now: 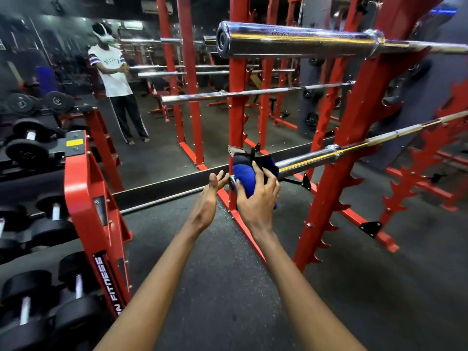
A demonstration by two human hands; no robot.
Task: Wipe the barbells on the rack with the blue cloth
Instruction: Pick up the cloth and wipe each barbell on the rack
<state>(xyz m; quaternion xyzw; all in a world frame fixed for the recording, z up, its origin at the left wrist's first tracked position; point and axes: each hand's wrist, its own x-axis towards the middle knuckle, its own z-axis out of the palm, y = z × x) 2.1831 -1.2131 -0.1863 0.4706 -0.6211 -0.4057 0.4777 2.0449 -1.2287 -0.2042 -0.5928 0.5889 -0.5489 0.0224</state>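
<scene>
A blue cloth (244, 177) is wrapped over the near end of the lower chrome barbell (311, 158), which lies across the red rack (354, 138). My right hand (255, 198) grips the cloth around the bar's sleeve. My left hand (210, 196) is held edge-on just left of the bar's end, fingers straight, their tips at the end cap. A thicker chrome barbell (291, 41) rests on the rack higher up, its end pointing toward me. The bar's end under the cloth is hidden.
A red dumbbell rack (86, 198) with several black dumbbells stands at my left. A wall mirror (152, 117) ahead reflects a person, more red racks and barbells. Red saw-tooth rack uprights (415, 173) fill the right. Dark rubber floor (228, 287) lies below my arms.
</scene>
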